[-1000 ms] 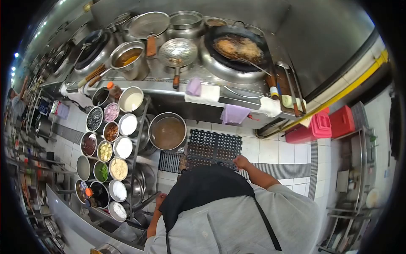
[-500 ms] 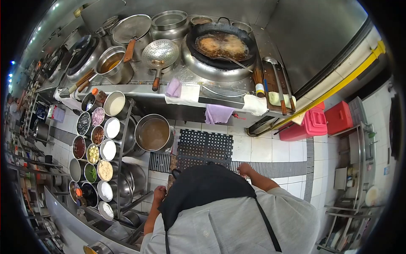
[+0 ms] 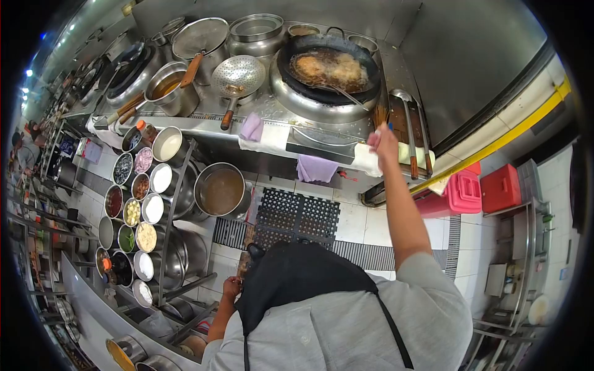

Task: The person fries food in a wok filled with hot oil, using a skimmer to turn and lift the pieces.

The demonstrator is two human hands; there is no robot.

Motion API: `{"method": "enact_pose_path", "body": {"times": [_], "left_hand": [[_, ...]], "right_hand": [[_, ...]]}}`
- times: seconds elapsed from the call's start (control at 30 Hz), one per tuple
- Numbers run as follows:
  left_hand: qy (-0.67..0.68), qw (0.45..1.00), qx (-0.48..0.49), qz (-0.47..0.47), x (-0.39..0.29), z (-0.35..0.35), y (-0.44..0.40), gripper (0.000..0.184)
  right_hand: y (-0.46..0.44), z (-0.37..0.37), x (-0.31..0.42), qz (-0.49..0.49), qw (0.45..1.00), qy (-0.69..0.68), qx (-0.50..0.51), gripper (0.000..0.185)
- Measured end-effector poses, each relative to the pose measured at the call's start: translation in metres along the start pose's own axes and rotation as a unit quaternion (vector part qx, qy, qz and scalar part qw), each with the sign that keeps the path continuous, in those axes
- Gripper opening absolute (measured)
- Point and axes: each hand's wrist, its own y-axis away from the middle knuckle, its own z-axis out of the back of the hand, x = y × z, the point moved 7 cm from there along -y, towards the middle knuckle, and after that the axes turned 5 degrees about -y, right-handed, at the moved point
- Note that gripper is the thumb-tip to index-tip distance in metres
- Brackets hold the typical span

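Note:
My right hand (image 3: 385,147) reaches forward to the stove's front edge, its fingers curled around the handle of a stiff-bristled wok brush (image 3: 381,113). The hand covers most of that handle. Just beyond, a large black wok (image 3: 286,62) holds bubbling oil with golden pieces of frying food (image 3: 328,65). A metal utensil (image 3: 349,94) rests in the wok, its handle slanting toward the brush. My left hand (image 3: 231,287) hangs low by my apron, loosely closed, with nothing visible in it.
Two long-handled ladles (image 3: 408,130) lie right of the brush. A perforated strainer (image 3: 238,75) and a pot (image 3: 171,93) stand left of the wok. Ingredient tins (image 3: 146,237) fill the left rack beside a pot of liquid (image 3: 221,190). Pink bins (image 3: 461,193) stand at right.
My right hand has moved from beside my apron up and forward to the brush at the stove edge. My left hand stays low, and the view has shifted slightly.

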Motion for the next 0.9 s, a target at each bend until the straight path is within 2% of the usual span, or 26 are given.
{"method": "enact_pose_path", "body": {"times": [0.07, 0.1, 0.17, 0.2, 0.27, 0.37, 0.47, 0.5, 0.57, 0.7, 0.77, 0.8, 0.87, 0.9], "left_hand": [[0.101, 0.995, 0.018, -0.013, 0.010, -0.002, 0.000, 0.008], [0.101, 0.995, 0.017, -0.014, 0.020, 0.000, -0.005, 0.008], [0.008, 1.000, -0.006, -0.028, 0.043, 0.009, -0.020, 0.010], [0.009, 0.999, -0.007, -0.031, 0.056, 0.011, -0.031, 0.010], [-0.111, 0.991, -0.039, -0.063, 0.074, 0.020, -0.047, 0.011], [-0.091, 0.988, -0.047, -0.112, 0.075, 0.036, -0.055, 0.012], [-0.020, 0.997, 0.012, -0.073, 0.077, 0.042, -0.073, 0.012], [-0.025, 0.997, 0.014, -0.074, 0.075, 0.048, -0.076, 0.012], [0.077, 0.992, 0.012, -0.104, 0.064, 0.053, -0.087, 0.011], [-0.030, 0.995, -0.022, -0.097, 0.018, 0.067, -0.083, 0.010], [0.154, 0.987, 0.044, -0.026, 0.000, 0.067, -0.071, 0.011], [0.153, 0.987, 0.046, -0.025, 0.000, 0.066, -0.073, 0.011], [0.078, 0.989, 0.050, -0.115, 0.022, 0.061, -0.098, 0.010], [0.076, 0.989, 0.052, -0.115, 0.039, 0.061, -0.110, 0.010]], "right_hand": [[-0.036, -0.015, 0.013, -0.044, 0.997, -0.055, 0.007, 0.044], [-0.049, -0.025, 0.018, -0.072, 0.994, -0.081, 0.006, 0.045], [-0.070, -0.049, 0.021, -0.108, 0.989, -0.097, 0.027, 0.041], [-0.087, -0.060, 0.012, -0.117, 0.984, -0.116, 0.062, 0.034], [-0.087, -0.082, 0.021, -0.123, 0.981, -0.141, 0.046, 0.028], [-0.078, -0.136, 0.032, -0.126, 0.963, -0.208, 0.119, 0.022], [-0.054, -0.191, 0.044, -0.105, 0.955, -0.259, 0.098, 0.017], [-0.057, -0.210, 0.033, -0.122, 0.947, -0.279, 0.099, 0.015], [-0.059, -0.242, 0.012, -0.149, 0.933, -0.314, 0.090, 0.011], [-0.046, -0.286, -0.029, -0.214, 0.915, -0.333, 0.076, 0.007], [-0.023, -0.297, -0.027, -0.197, 0.926, -0.317, 0.053, 0.006], [-0.014, -0.299, -0.024, -0.178, 0.928, -0.324, 0.045, 0.006], [-0.010, -0.300, -0.022, -0.174, 0.930, -0.321, 0.040, 0.006], [-0.009, -0.298, -0.020, -0.168, 0.932, -0.319, 0.037, 0.006]]}}
